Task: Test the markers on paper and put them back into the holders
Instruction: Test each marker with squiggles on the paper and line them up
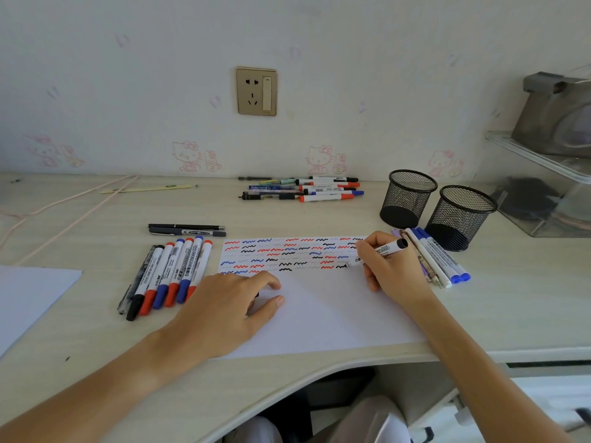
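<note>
Head view: right hand (388, 270) grips black marker (379, 251); left hand (228, 306) flat, hiding paper (319, 311).

head | looks forward-down | close over desk (96, 340) | single view

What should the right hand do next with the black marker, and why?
Probably finish the black squiggle, then lift the marker. Its tip touches the paper at the right end of the lowest row, the right hand grips it, the left hand steadies the sheet, and both mesh holders look empty.
</note>
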